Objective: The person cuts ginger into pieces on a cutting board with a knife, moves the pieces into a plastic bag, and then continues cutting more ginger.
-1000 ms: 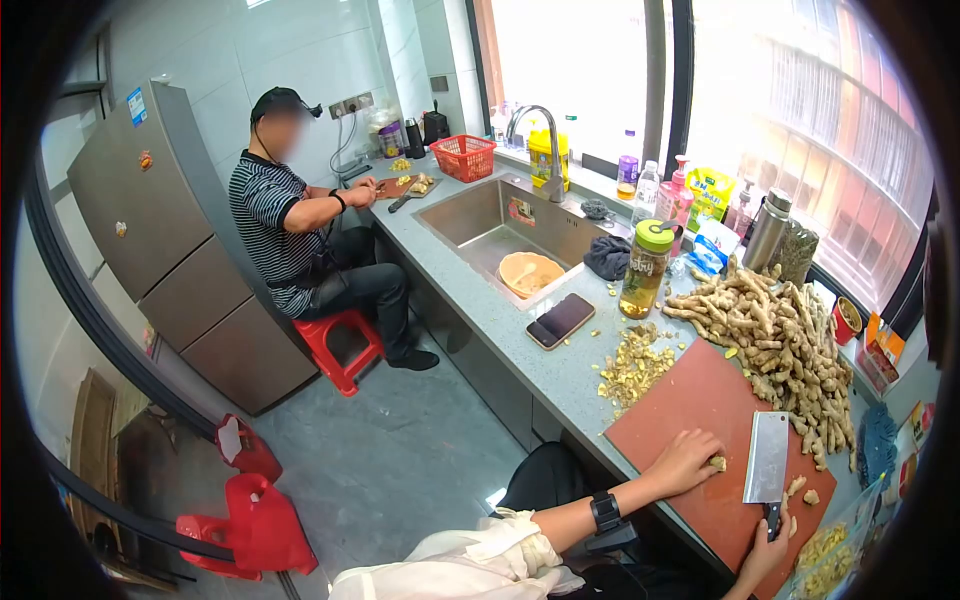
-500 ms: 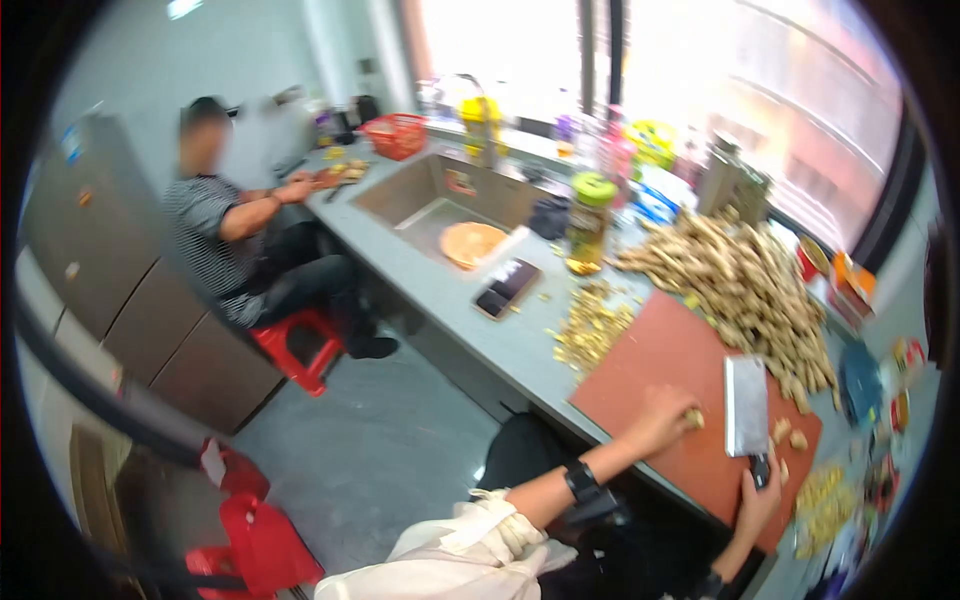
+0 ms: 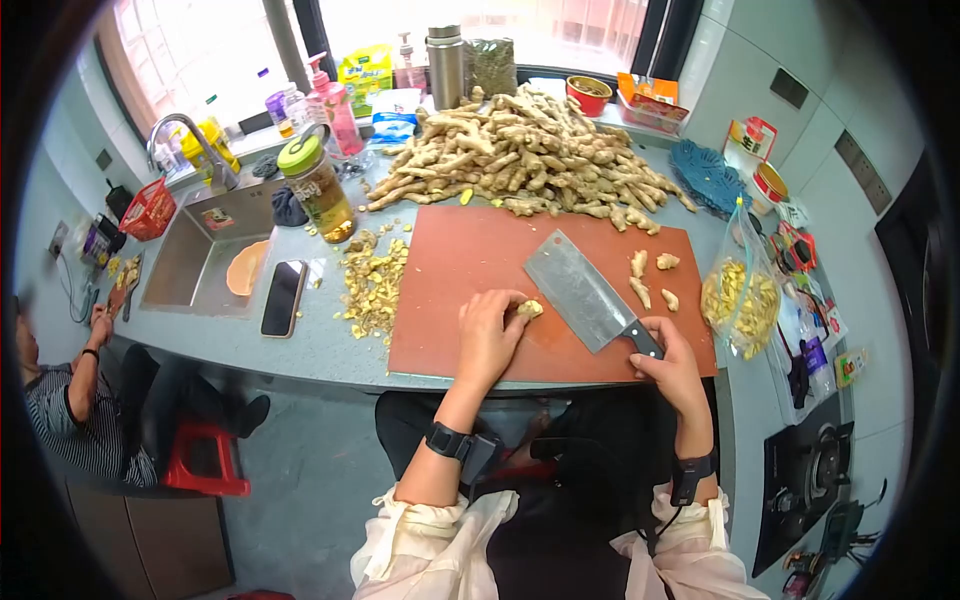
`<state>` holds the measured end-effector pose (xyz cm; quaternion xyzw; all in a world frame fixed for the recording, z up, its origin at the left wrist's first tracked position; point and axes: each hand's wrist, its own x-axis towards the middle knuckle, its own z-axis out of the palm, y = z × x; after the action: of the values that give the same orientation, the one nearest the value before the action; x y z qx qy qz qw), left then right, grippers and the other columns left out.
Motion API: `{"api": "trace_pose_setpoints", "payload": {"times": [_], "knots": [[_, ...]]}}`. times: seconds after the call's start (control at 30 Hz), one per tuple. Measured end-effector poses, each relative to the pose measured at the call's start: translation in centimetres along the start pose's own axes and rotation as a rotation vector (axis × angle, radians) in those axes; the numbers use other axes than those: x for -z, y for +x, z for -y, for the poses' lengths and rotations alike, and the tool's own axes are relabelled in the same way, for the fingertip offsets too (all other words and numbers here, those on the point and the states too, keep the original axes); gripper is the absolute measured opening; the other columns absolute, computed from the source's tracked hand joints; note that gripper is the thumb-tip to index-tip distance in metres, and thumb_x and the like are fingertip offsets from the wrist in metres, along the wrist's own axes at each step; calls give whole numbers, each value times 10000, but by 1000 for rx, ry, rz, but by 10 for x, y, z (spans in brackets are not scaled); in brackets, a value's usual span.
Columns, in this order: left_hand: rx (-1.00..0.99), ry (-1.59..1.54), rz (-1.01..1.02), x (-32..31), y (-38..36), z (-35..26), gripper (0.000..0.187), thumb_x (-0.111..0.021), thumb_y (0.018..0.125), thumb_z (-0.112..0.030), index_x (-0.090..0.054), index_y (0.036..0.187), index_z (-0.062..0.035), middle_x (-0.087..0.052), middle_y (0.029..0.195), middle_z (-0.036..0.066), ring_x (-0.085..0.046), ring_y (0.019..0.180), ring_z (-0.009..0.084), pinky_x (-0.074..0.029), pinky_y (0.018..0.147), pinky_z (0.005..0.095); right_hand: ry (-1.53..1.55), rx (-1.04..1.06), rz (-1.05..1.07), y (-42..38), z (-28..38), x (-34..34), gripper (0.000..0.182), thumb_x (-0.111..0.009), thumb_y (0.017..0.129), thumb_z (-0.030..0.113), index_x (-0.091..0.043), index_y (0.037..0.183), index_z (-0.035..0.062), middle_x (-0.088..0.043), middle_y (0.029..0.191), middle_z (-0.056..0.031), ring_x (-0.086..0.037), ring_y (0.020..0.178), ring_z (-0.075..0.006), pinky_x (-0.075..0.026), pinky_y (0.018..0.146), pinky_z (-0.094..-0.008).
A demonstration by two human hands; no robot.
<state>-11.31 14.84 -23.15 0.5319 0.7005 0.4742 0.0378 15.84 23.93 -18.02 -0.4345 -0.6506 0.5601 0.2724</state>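
Observation:
A reddish-brown cutting board (image 3: pixel 460 260) lies on the counter. My left hand (image 3: pixel 490 335) rests on it, fingers closed on a small ginger piece (image 3: pixel 531 308). With my right hand (image 3: pixel 672 365) I hold the black handle of a cleaver (image 3: pixel 583 292), whose broad blade lies flat over the board, just right of the ginger piece. Several loose ginger pieces (image 3: pixel 640 265) are at the board's right. Behind the board is a large heap of whole ginger (image 3: pixel 530 150). Chopped ginger (image 3: pixel 372 285) is spread along the board's left edge.
A phone (image 3: pixel 284 298) and a lidded jar (image 3: pixel 325 195) stand or lie left of the board, near the sink (image 3: pixel 190 290). A bag of sliced ginger (image 3: pixel 740 300) is at the right. Another person (image 3: pixel 75 410) sits at the far left on a red stool (image 3: pixel 205 462).
The view has swung to the right, so the board is now central and the seated person is at the left edge. Both hands keep their hold on the ginger piece and cleaver.

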Motion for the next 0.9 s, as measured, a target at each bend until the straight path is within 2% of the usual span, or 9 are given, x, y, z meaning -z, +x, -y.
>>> {"api": "trace_pose_setpoints", "payload": {"times": [0.2, 0.3, 0.4, 0.47, 0.5, 0.57, 0.6, 0.67, 0.9], "knots": [[11, -58, -25, -5, -1, 3, 176, -768, 833, -145, -683, 982, -109, -679, 921, 32, -615, 894, 252, -409, 851, 401, -190, 101, 69, -3, 24, -2, 387, -687, 840, -9, -516, 1187, 8, -641, 902, -79, -608, 657, -131, -516, 616, -294], [-6, -56, -35, -7, -1, 6, 173, -767, 834, -144, -676, 976, -105, -672, 914, 38, -614, 887, 251, -409, 853, 401, -349, -54, 208, -6, 52, -5, 402, -673, 869, 32, -525, 1242, 47, -649, 898, -75, -635, 732, -129, -521, 624, -282], [1, -69, -29, -6, -1, 7, 169, -763, 834, -143, -675, 972, -104, -658, 896, 45, -612, 882, 252, -408, 850, 400, -378, -78, 242, -9, 61, -13, 450, -671, 885, 92, -518, 1308, 83, -669, 903, -109, -677, 815, -202, -531, 675, -324], [24, -85, -10, -6, -1, 7, 166, -760, 833, -140, -676, 971, -104, -649, 885, 49, -611, 881, 253, -408, 846, 399, -518, 162, 213, -8, 59, -15, 500, -675, 890, 136, -505, 1359, 109, -686, 935, -161, -694, 892, -324, -528, 742, -403], [13, -71, -18, -6, -1, 7, 158, -754, 832, -137, -676, 965, -103, -642, 877, 50, -610, 882, 255, -407, 841, 399, -519, 161, 211, -8, 60, -16, 500, -675, 890, 136, -505, 1359, 109, -686, 935, -161, -694, 892, -324, -528, 742, -403], [-1, -57, -26, -5, 0, 7, 149, -749, 831, -134, -677, 958, -102, -635, 868, 50, -608, 882, 257, -406, 835, 398, -584, 271, 190, -8, 63, -18, 515, -690, 885, 102, -508, 1366, 77, -687, 977, -139, -670, 680, -255, -511, 622, -369], [6, -39, -23, -4, 0, 6, 138, -748, 835, -123, -681, 949, -86, -655, 875, 59, -626, 870, 257, -420, 834, 399, -586, 272, 187, -8, 63, -19, 515, -690, 885, 102, -508, 1366, 77, -687, 977, -139, -670, 680, -255, -511, 622, -369], [11, -24, -20, -3, 0, 5, 127, -747, 839, -112, -684, 941, -71, -674, 881, 68, -643, 858, 257, -434, 832, 400, -715, 362, 204, -7, 61, -21, 526, -694, 883, 149, -481, 1363, 123, -692, 1029, -220, -659, 990, -435, -510, 807, -497], [1, -33, -20, -6, 0, 9, 137, -742, 830, -122, -682, 946, -81, -662, 883, 65, -624, 878, 270, -423, 834, 409, -971, 374, 199, -14, 82, -36, 500, -677, 889, 121, -455, 1338, 111, -701, 999, -208, -676, 902, -441, -531, 747, -527]]}}
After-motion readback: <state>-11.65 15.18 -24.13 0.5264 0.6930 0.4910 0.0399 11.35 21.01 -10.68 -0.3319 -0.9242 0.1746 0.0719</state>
